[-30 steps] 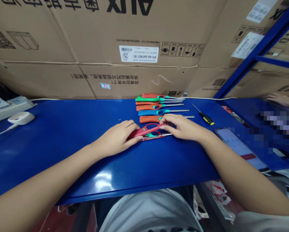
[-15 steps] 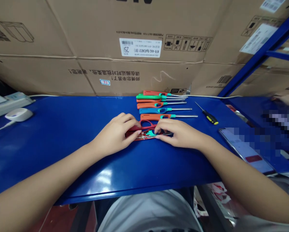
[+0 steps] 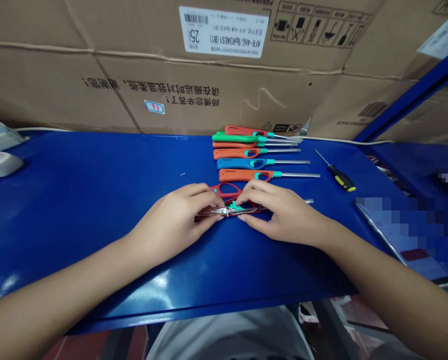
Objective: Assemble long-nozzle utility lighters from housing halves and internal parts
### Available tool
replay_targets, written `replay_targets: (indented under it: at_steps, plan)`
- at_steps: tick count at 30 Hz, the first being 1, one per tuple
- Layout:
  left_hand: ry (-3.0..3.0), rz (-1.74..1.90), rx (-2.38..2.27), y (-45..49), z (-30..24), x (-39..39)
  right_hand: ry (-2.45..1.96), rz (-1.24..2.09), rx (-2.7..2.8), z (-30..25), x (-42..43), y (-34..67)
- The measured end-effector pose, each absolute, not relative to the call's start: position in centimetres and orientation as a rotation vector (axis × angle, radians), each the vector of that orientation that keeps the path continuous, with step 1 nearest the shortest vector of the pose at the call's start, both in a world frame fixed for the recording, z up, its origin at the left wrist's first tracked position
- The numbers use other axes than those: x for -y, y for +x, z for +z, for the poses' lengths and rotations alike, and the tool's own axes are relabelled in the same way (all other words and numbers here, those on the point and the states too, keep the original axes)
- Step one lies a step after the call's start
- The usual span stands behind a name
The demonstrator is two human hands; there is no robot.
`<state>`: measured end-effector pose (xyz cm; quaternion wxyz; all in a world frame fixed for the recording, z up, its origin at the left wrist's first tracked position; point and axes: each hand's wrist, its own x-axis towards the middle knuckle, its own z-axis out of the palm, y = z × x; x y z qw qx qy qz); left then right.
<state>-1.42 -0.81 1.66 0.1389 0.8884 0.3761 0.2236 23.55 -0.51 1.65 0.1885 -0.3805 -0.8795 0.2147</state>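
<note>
An opened red long-nosed lighter [image 3: 249, 204] lies on the blue table, its thin wires and teal trigger [image 3: 234, 205] exposed. My left hand [image 3: 182, 210] pinches a clear fuel tank [image 3: 211, 212] with a metal valve at its right end, over the open shell. Thumb and fingers of my right hand [image 3: 278, 209] close around the lighter by the trigger, with the barrel tip [image 3: 309, 201] showing beyond the hand. Just behind my fingers rests a separate red shell half [image 3: 227, 190], partly covered by my left hand.
Several assembled lighters [image 3: 242, 174] in orange, blue, green and red lie in a row behind my hands. To the right are a black-and-yellow screwdriver [image 3: 341, 178] and a phone [image 3: 400, 240]. A large cardboard box [image 3: 186, 95] stands along the back edge. A white device [image 3: 2, 164] sits left.
The view has moved closer and lower. My left hand now holds the clear tank visibly at its fingertips over the shell; my right hand stays at the lighter.
</note>
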Motion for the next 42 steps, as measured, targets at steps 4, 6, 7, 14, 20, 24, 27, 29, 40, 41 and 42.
replay_targets:
  at_steps: [4,6,7,14,20,24,27,29,40,41,42]
  plan:
    - [2.755,0.737,-1.034,-1.3,2.0,1.1,-1.003,0.738,2.325,1.5,0.5,22.8]
    - [2.829,0.742,-1.008,-1.2,2.1,1.2,-0.964,0.747,2.299,1.3,0.4,22.4]
    - [2.853,0.742,-0.997,-1.2,2.1,1.3,-0.955,0.74,2.301,1.2,0.3,22.3]
    - [2.872,0.731,-0.985,-1.3,1.9,1.2,-0.957,0.789,2.2,0.6,0.2,21.9]
    - [2.832,0.709,-1.0,-1.3,1.8,1.1,-0.934,0.776,2.199,0.4,0.0,21.9]
    - [2.746,0.731,-1.022,-1.4,1.6,0.7,-0.934,0.661,2.231,0.4,-0.4,22.5]
    - [2.662,0.747,-1.009,-1.4,1.5,0.7,-0.902,0.625,2.253,0.3,-0.5,22.7]
    - [2.602,0.767,-1.001,-1.3,1.4,0.7,-0.886,0.618,2.243,0.1,-0.5,22.6]
    - [2.379,0.838,-0.985,-0.7,0.6,1.0,-0.847,0.709,2.165,-0.4,-0.5,22.1]
    - [2.361,0.849,-0.991,-0.7,0.6,0.9,-0.855,0.715,2.154,-0.4,-0.5,22.2]
    - [2.346,0.859,-0.998,-0.7,0.6,0.9,-0.864,0.719,2.144,-0.3,-0.4,22.2]
